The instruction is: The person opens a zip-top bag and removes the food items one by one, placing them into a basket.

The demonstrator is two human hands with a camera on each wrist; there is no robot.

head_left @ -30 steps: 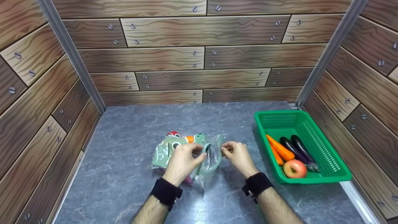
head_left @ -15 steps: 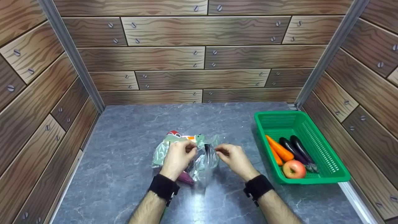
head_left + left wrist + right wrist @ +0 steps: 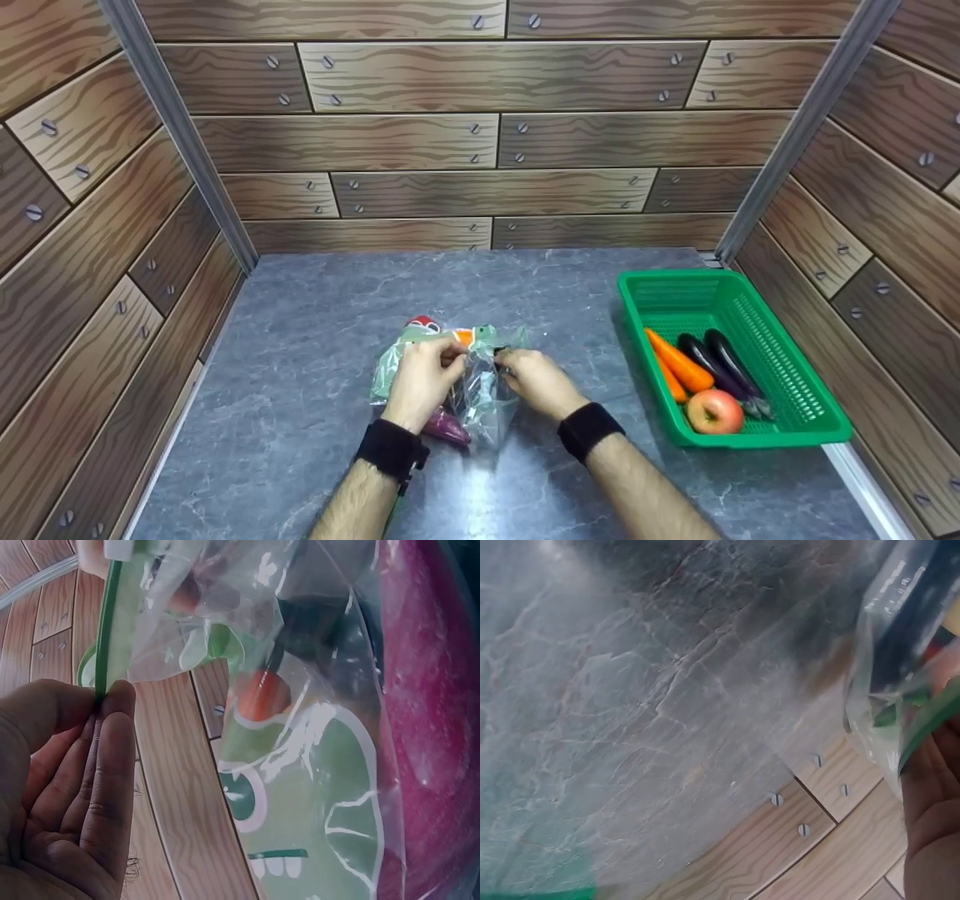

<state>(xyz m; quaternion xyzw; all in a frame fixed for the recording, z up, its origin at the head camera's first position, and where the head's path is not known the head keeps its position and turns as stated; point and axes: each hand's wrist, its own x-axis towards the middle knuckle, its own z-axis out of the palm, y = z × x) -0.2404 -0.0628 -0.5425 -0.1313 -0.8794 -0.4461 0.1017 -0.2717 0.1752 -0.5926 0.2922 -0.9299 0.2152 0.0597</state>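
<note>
A clear zip bag (image 3: pixel 480 401) with a green cartoon print (image 3: pixel 322 772) lies at the middle of the table. My left hand (image 3: pixel 425 375) pinches its green zip edge (image 3: pixel 109 622) between thumb and fingers. At the bag's opposite side, my right hand (image 3: pixel 541 381) has its fingertips on the green-edged mouth; the right wrist view shows these fingers (image 3: pixel 934 787) against the green strip. A dark, long shape (image 3: pixel 911 630) shows through the plastic. Beside my left wrist, a smooth purple-magenta tapered thing (image 3: pixel 448 427) sticks out beneath the print, also large in the left wrist view.
To the right stands a green basket (image 3: pixel 799 437). It holds carrots (image 3: pixel 679 360), dark eggplants (image 3: pixel 724 367) and a red-yellow apple (image 3: pixel 715 412). Wood-patterned walls (image 3: pixel 420 142) enclose the grey marbled table (image 3: pixel 322 300) at the back and both sides.
My right hand has moved left, onto the bag's mouth. My left hand has shifted slightly left, and the curved green edge between the hands has drawn in. More of the purple-magenta thing shows.
</note>
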